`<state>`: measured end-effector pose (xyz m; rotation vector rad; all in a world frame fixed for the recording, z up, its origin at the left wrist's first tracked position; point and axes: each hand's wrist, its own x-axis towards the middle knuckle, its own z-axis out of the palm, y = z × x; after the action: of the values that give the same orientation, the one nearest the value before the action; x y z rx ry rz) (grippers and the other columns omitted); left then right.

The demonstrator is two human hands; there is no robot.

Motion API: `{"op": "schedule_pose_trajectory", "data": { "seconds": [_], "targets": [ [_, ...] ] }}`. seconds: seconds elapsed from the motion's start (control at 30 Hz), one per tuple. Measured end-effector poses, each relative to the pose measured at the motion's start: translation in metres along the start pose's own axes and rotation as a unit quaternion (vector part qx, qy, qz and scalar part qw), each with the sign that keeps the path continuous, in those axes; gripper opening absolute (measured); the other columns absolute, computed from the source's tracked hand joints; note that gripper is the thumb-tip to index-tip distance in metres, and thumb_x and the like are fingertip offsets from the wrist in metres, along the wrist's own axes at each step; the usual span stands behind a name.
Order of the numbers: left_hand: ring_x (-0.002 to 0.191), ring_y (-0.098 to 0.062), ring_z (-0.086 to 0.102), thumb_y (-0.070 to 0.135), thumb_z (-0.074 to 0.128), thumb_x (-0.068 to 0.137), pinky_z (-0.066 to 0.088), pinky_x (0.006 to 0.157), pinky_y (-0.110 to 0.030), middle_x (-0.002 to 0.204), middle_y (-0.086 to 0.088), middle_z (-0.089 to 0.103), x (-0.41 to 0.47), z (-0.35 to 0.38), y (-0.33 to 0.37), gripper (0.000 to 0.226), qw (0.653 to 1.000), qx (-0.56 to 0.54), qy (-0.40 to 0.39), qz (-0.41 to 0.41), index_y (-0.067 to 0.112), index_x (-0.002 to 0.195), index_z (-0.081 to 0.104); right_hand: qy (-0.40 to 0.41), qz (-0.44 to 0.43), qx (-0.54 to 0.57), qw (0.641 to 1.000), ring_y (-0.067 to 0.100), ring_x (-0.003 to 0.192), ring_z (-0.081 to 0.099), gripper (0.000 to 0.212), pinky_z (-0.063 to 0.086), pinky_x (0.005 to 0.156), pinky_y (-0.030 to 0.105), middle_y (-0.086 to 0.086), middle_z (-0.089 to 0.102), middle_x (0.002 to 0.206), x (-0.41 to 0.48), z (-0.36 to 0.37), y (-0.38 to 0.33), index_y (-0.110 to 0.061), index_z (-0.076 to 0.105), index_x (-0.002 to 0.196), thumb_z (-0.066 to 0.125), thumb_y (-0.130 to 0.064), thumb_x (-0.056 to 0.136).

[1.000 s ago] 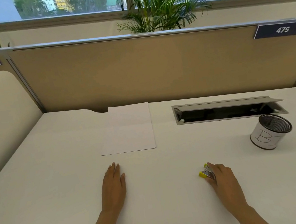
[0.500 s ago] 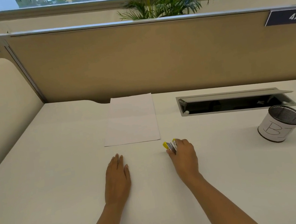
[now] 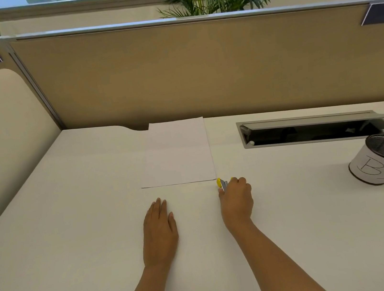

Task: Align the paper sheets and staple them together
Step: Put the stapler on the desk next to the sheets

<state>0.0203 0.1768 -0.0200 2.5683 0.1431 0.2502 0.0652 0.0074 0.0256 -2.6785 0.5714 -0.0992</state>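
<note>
A stack of white paper sheets (image 3: 178, 152) lies flat on the white desk (image 3: 73, 227), its edges lined up, near the back partition. My right hand (image 3: 236, 201) is shut on a small yellow and grey stapler (image 3: 222, 183), whose nose sits right at the stack's near right corner. My left hand (image 3: 159, 228) rests flat on the desk, palm down, fingers together, a little in front of the sheets' near edge and not touching them.
An open cable hatch (image 3: 309, 128) is set into the desk at the back right. A white mesh-lined pen cup (image 3: 380, 159) stands at the right. A tan partition (image 3: 186, 70) closes the back; a cream divider (image 3: 4, 140) closes the left.
My right hand has carried the stapler from the right of the desk leftward and forward up to the paper's near right corner. My left hand has stayed flat in place.
</note>
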Motion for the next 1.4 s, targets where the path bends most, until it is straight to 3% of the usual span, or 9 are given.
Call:
{"op": "schedule_pose_trajectory", "data": {
  "seconds": [0.2,0.4,0.63,0.87,1.07,1.13,1.23,1.33,1.4],
  "targets": [
    [0.141,-0.020,0.029,0.024,0.033,0.096,0.017,0.115,-0.028,0.150,-0.006,0.037,0.000,0.001,0.000,0.047,1.000,0.010,0.003,0.004,0.009,0.140,0.039,-0.009,-0.009,-0.038,0.999,0.020,0.105,0.051,0.038,0.048,0.078,0.026,0.009,0.052,0.114,-0.001,0.007,-0.001,-0.003,0.047,0.116,0.049,-0.034,0.093],
    [0.141,-0.020,0.028,0.031,0.024,0.090,0.017,0.116,-0.029,0.150,-0.005,0.036,-0.001,0.000,0.000,0.056,1.000,0.014,-0.003,0.002,0.010,0.140,0.038,0.002,0.000,0.006,1.000,0.022,0.104,0.051,0.046,0.048,0.080,0.028,0.011,0.051,0.115,-0.006,0.005,0.004,-0.002,0.045,0.119,0.053,-0.037,0.090],
    [0.140,-0.021,0.030,0.029,0.026,0.092,0.017,0.115,-0.029,0.149,-0.006,0.038,-0.001,-0.001,0.001,0.053,1.000,0.013,-0.002,-0.001,0.009,0.139,0.040,0.006,-0.017,0.044,0.999,0.027,0.103,0.052,0.035,0.049,0.079,0.034,0.014,0.052,0.115,-0.023,0.010,0.016,-0.001,0.048,0.119,0.052,-0.023,0.091],
    [0.141,-0.019,0.028,0.019,0.037,0.097,0.016,0.116,-0.027,0.150,-0.004,0.036,-0.001,-0.001,0.002,0.045,1.000,0.009,-0.002,-0.006,0.010,0.140,0.038,0.011,-0.021,0.047,0.999,0.024,0.103,0.052,0.037,0.050,0.081,0.032,0.011,0.051,0.116,-0.021,0.012,0.014,-0.004,0.046,0.121,0.051,-0.027,0.093],
    [0.141,-0.020,0.028,0.020,0.036,0.097,0.017,0.117,-0.029,0.151,-0.005,0.035,-0.001,-0.001,0.003,0.045,1.000,0.009,-0.002,0.002,0.009,0.140,0.037,0.056,-0.029,0.079,0.995,0.030,0.084,0.055,0.040,0.052,0.067,0.039,0.018,0.058,0.099,-0.031,0.017,0.024,0.002,0.056,0.109,0.061,-0.030,0.086],
    [0.141,-0.019,0.027,0.020,0.035,0.097,0.017,0.117,-0.030,0.151,-0.005,0.035,-0.001,-0.001,0.002,0.045,1.000,0.010,-0.004,0.000,0.009,0.141,0.037,0.085,-0.041,0.098,0.991,0.031,0.080,0.057,0.035,0.051,0.060,0.037,0.017,0.061,0.094,-0.038,0.015,0.031,0.002,0.060,0.105,0.062,-0.027,0.086],
    [0.142,-0.020,0.027,0.028,0.026,0.097,0.015,0.117,-0.029,0.151,-0.007,0.034,-0.001,-0.003,0.004,0.049,1.000,0.018,-0.005,0.008,0.007,0.141,0.036,0.074,-0.055,0.132,0.987,0.027,0.100,0.055,0.037,0.051,0.072,0.035,0.011,0.060,0.110,-0.048,-0.002,0.046,-0.006,0.055,0.120,0.054,-0.028,0.091],
    [0.139,-0.025,0.033,0.042,0.005,0.085,0.018,0.115,-0.031,0.147,-0.013,0.040,-0.005,-0.004,0.009,0.075,0.999,0.046,0.004,0.021,0.002,0.138,0.039,0.076,-0.093,0.167,0.979,0.017,0.108,0.050,0.033,0.043,0.071,0.021,-0.001,0.059,0.113,-0.065,-0.030,0.073,-0.017,0.054,0.123,0.049,-0.031,0.093],
    [0.134,-0.028,0.042,0.041,0.002,0.087,0.025,0.113,-0.033,0.141,-0.016,0.047,-0.005,-0.006,0.012,0.076,0.997,0.069,0.017,0.027,-0.002,0.133,0.045,0.086,-0.120,0.186,0.971,0.012,0.105,0.051,0.028,0.037,0.067,0.014,-0.009,0.059,0.108,-0.079,-0.056,0.087,-0.023,0.055,0.118,0.049,-0.032,0.093]
  ]
}}
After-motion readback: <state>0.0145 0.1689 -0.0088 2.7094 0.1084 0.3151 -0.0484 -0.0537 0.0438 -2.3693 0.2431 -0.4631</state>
